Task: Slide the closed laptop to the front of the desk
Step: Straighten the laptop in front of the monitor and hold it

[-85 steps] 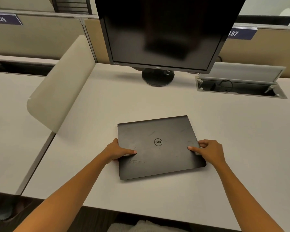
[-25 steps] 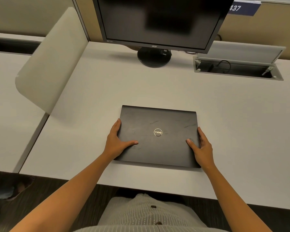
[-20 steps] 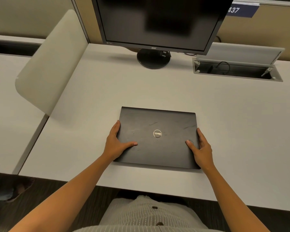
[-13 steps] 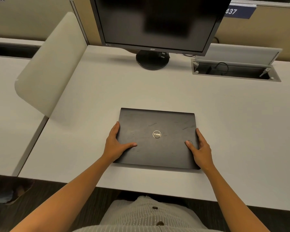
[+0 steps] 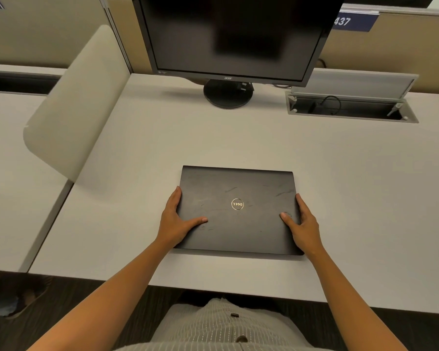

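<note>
Closed black laptop [image 5: 238,211] lying flat on the pale desk [image 5: 340,198], near the front edge and about midway between the left and right edges, lid up with a round logo in its middle. Near side of the laptop roughly parallel to the front edge, with a bare strip of desk between them.

Left hand [image 5: 175,221] gripping the left side of the laptop: thumb pressed flat on the lid, fingers stretched along the left side, tips hidden under it or against it, cannot tell which. Right hand [image 5: 303,224] gripping the right side in the same way, thumb on the lid near the right front corner, fingers laid along the side.

At the back edge of the desk, a dark monitor [image 5: 233,36] standing on a round foot, screen off. At the back right corner, an open cable tray [image 5: 352,107] with its lid raised. At the left edge, a beige rounded divider panel [image 5: 74,105] standing upright.
</note>
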The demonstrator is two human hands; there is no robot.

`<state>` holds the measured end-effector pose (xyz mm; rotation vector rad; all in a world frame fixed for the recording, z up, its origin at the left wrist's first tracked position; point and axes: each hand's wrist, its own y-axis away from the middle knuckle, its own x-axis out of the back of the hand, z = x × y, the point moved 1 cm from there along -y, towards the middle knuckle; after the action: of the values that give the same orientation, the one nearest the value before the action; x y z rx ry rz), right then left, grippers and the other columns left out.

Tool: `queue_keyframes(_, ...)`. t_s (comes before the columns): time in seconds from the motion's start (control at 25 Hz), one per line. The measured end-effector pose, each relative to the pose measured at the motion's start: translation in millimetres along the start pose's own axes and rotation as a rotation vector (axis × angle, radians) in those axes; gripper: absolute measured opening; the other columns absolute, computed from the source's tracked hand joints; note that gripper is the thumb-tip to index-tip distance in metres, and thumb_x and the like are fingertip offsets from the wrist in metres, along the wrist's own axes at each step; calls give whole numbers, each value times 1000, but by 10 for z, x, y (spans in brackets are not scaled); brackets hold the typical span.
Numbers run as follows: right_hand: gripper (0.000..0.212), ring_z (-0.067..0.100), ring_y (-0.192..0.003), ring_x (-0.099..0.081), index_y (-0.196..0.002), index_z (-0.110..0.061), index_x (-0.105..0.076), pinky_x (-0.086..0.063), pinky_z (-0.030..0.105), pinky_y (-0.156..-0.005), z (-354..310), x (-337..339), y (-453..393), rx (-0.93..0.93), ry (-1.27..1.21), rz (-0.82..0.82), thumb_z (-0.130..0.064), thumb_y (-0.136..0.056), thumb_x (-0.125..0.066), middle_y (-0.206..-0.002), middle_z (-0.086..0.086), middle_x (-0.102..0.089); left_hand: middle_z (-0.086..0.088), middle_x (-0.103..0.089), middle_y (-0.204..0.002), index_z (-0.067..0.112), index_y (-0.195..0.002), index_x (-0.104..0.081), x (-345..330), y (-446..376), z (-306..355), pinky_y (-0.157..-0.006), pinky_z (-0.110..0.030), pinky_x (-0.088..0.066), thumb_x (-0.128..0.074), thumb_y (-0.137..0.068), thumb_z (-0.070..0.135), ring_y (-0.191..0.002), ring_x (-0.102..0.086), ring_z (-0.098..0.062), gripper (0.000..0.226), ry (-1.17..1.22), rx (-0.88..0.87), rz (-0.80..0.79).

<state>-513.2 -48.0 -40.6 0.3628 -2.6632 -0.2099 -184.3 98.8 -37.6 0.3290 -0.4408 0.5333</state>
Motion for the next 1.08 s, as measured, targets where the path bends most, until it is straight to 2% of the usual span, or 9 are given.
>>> queue_keyframes(0.16, 78, 23, -144, -40, -157, -24, -28, -36, 43, -117, 1, 10, -9, -21, 3, 6, -29, -91, -70, -159, -1, -38, 4, -32, -163, 21, -159, -26, 6, 2, 9, -120, -37, -31, -94, -61, 43, -147, -33, -16, 121, 2, 2, 0)
queue_keyframes(0.36, 77, 22, -142, -43, -156, -23, -30, -37, 32, -110, -12, 7, 11, -29, -42, 18, -26, -91, -71, -157, -1, -41, 5, -33, -162, 21, -159, -26, 6, 2, 5, -120, -34, -30, -95, -61, 42, -147, -33, -15, 121, 11, 2, 1)
queue_keyframes(0.68, 77, 24, -141, -44, -156, -22, -30, -38, 37, -112, -21, -9, 31, -30, -49, 29, -24, -91, -71, -157, 1, -42, 5, -32, -162, 21, -159, -26, 8, -6, -23, -117, -29, -29, -94, -61, 45, -147, -33, -14, 122, 0, -6, -2)
queue_keyframes(0.96, 76, 21, -140, -44, -156, -22, -30, -38, 29, -108, -22, -8, 56, -23, -86, 21, -23, -92, -70, -156, -1, -42, 5, -32, -163, 21, -159, -25, -2, -16, -37, -118, -32, -30, -92, -61, 48, -147, -33, -17, 122, -18, -13, -1)
queue_keyframes(1.08, 75, 21, -140, -43, -156, -23, -29, -38, 31, -110, -14, -8, 63, -17, -87, 12, -23, -93, -69, -157, -1, -41, 4, -31, -163, 20, -159, -25, -2, -7, -29, -119, -34, -30, -92, -61, 48, -148, -33, -17, 122, -23, -16, 0)
